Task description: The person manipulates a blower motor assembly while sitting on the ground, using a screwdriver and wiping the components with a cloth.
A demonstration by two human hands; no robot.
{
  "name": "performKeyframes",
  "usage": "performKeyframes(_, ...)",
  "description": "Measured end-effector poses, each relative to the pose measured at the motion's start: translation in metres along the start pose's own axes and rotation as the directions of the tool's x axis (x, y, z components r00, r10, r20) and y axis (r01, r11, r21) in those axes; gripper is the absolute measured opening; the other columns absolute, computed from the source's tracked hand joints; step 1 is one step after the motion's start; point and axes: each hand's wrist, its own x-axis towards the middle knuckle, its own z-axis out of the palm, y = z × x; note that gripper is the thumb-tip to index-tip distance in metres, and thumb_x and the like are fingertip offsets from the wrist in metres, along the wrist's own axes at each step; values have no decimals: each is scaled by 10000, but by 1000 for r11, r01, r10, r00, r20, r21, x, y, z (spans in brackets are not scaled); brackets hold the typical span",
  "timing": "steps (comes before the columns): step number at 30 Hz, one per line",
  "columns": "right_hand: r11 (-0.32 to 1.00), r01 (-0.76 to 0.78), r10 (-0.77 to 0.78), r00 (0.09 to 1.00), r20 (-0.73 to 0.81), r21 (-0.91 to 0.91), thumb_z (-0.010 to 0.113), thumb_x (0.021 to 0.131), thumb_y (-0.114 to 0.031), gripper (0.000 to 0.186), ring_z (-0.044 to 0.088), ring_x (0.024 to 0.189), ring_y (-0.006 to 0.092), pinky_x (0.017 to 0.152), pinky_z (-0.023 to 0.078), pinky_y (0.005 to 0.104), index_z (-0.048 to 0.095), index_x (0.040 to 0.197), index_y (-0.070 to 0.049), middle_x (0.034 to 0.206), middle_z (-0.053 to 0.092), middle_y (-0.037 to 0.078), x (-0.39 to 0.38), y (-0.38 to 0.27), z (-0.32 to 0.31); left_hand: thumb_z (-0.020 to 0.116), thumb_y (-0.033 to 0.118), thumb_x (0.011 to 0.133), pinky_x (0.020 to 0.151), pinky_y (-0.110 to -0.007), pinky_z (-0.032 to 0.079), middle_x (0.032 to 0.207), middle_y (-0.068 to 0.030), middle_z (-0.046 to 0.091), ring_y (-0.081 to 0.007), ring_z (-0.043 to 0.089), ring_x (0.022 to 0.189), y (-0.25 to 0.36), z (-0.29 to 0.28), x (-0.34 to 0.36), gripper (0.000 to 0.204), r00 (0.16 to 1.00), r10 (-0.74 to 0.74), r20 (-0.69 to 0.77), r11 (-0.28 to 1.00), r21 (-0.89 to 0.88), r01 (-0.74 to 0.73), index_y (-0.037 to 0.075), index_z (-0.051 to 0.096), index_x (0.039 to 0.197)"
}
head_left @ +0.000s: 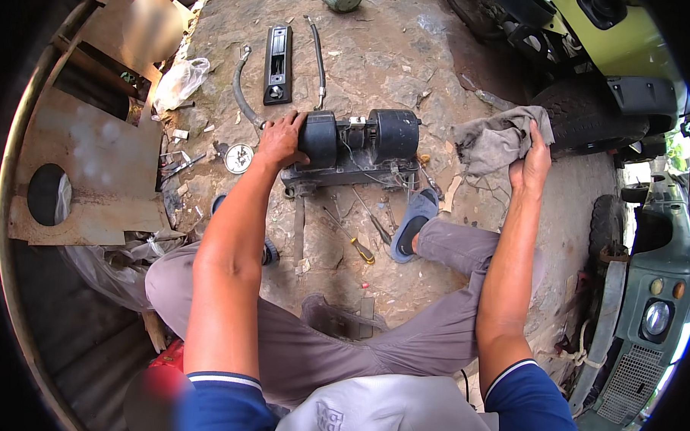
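The left hand [281, 140] is lying spread on the left side of a black machine [350, 174], which is sitting in the middle, while the right hand [535, 162] is pinching a gray rag [491, 142] farther right

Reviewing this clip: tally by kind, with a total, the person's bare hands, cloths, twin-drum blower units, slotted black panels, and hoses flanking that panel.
Hands: 2 (left hand, right hand)
Cloths: 1, gray cloth
Blower units: 1, black blower unit
Panels: 1, slotted panel
Hoses: 2 (left hose, right hose)
Total: 7
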Motion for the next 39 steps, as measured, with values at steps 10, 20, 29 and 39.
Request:
performKeyframes(10, 617, 72, 112, 977, 179, -784, 652, 941, -318, 348, 688, 1022, 328, 955, 506, 443, 696, 1175, -65, 1097, 716, 153, 19, 152, 105, 930, 322, 527, 1084, -519, 353, 1544, -139, 398, -342, 426, 1388, 5, -3, 3, 1187, 1000, -13, 15, 1000, -19, 13, 142, 323, 1531)
performKeyframes(20, -54, 742, -92, 663, 743, -669, 634, 802, -46, 628, 263, 1487, 387, 1183, 258, 520, 536, 1417, -136, 1560, 378, 184, -91, 254, 28, 936, 335, 552, 1078, -510, 362, 1534, -129, 409, -320, 445, 1375, 4, -6, 12, 1168, 999, -24, 32, 999, 26, 23, 132, 327, 1526)
performKeyframes(29, 726, 36, 92, 984, 150, -687, 567, 970, -166, 261, 665, 965, 215, 873, 504, 358, 668, 1126, 16, 1026, 712, 123, -34, 115, 33, 950, 344, 527, 1069, -512, 377, 1490, -128, 456, -331, 480, 1342, -7, 0, 11, 1165, 999, 5, -33, 1000, 2, -5, 156, 357, 1513)
performKeyframes(39, 772, -160, 323, 933, 162, -616, 621, 921, -159, 193, 623, 783, 117, 727, 510, 295, 687, 1008, 1, 881, 692, 33, -95, 146, 78, 951, 379, 531, 1083, -516, 365, 1515, -125, 424, -341, 468, 1349, -9, -3, 11, 1187, 1000, 11, 16, 1000, -21, -10, 138, 342, 1521)
